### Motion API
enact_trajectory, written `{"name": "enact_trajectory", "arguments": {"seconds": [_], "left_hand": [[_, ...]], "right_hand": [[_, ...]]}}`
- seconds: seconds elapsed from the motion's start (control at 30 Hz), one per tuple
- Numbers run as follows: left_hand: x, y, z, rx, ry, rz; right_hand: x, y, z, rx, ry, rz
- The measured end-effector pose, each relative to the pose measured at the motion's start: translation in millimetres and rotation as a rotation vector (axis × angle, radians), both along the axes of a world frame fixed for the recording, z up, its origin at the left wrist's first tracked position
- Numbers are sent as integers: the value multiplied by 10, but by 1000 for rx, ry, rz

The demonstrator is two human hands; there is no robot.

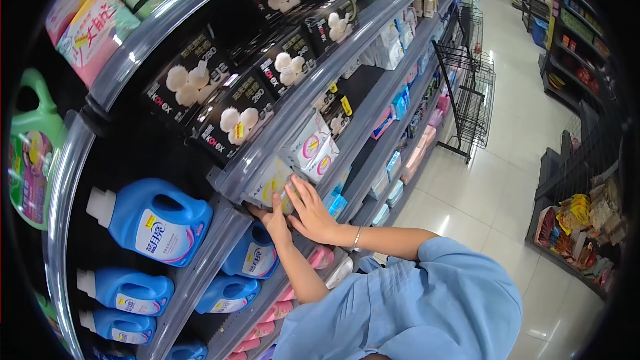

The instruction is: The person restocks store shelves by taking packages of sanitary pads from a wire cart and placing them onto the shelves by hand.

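Observation:
A white and yellow ABC pack (268,183), apparently of sanitary pads, stands at the near end of a middle shelf, just behind its clear front edge. My left hand (272,219) holds its lower near corner, thumb up against the front and the other fingers mostly hidden. My right hand (311,212), with a bracelet at the wrist, presses its fingers along the pack's other side. Touching distance away are white and pink packs (313,150) in the same row.
Black Kotex boxes (237,120) fill the shelf above. Blue detergent bottles (160,220) stand on the shelves to the left, with a green bottle (33,153) beyond. Black wire racks (467,80) stand in the tiled aisle. Snack bags (577,227) lie on a display at right.

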State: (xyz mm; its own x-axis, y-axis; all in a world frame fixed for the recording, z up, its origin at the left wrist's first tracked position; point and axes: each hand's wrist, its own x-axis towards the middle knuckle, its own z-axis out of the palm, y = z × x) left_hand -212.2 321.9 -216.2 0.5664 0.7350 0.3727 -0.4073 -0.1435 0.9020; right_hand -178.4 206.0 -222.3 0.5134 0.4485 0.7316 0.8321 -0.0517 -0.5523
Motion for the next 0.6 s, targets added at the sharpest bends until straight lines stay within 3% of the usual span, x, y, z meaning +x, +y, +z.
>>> {"name": "enact_trajectory", "arguments": {"seconds": [0.13,0.2,0.23,0.27,0.3,0.33,0.4,0.47,0.53,0.6], "left_hand": [[-16,-67,-138,246,83,285],[-24,-362,-123,287,-8,483],[-59,-518,-220,413,94,768],[-74,-735,-258,472,74,896],[-71,-979,-279,483,47,922],[-65,-1223,-348,540,87,894],[-30,-1734,-495,596,170,627],[-21,-2139,-750,756,266,276],[39,-2526,-959,652,292,-88],[135,-2840,-1085,612,334,-272]], "right_hand": [[62,-532,-172,65,2,236],[182,-967,-492,29,-96,220],[246,-1211,-703,-13,-93,140],[305,-1481,-928,-55,-87,60],[364,-1784,-1120,-109,5,-42],[411,-2117,-1354,-162,98,-143],[520,-2825,-2486,-381,270,-401],[221,-3787,-3379,-612,936,-620],[-245,-4714,-3813,-842,1308,-858],[-722,-5481,-3954,-940,1543,-1028]]}}
